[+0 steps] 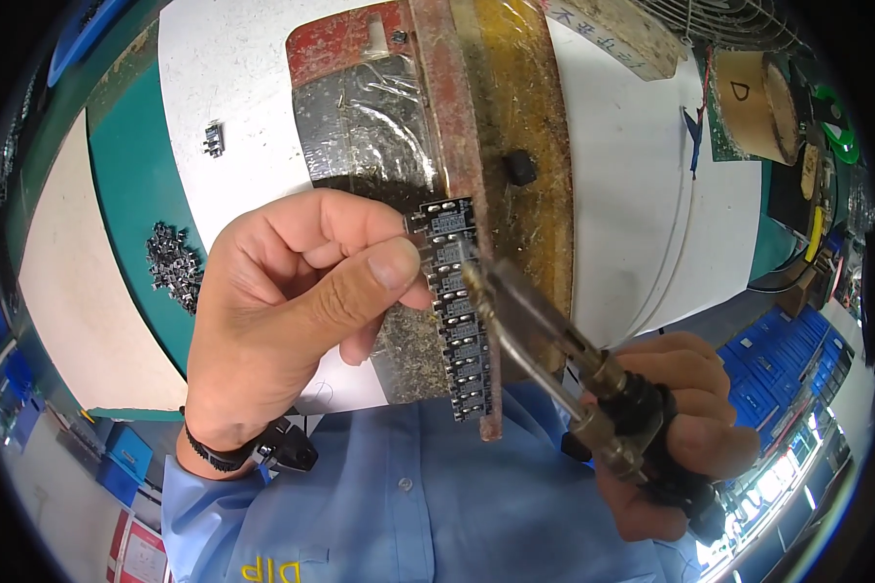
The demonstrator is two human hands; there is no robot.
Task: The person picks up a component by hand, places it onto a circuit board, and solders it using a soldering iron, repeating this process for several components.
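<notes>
A strip of small black circuit boards (464, 325) with shiny solder pads lies lengthwise along a worn reddish rail (447, 107). My left hand (297, 282) is closed in a pinch at the strip's left edge, near its far end. What sits between thumb and fingers is hidden. My right hand (685, 428) grips the dark handle of a soldering iron (554, 325), which has a thin metal tube alongside its barrel. The iron points up and left, its tip over the upper part of the strip, close to my left fingertips. The tip is somewhat blurred.
Under the rail is a block wrapped in clear film (365, 117), with a small black piece (520, 168) on its amber side. Left are a heap of small black parts (173, 262) and a single part (214, 139). Right stand a cardboard roll (749, 107) and a cable (692, 146).
</notes>
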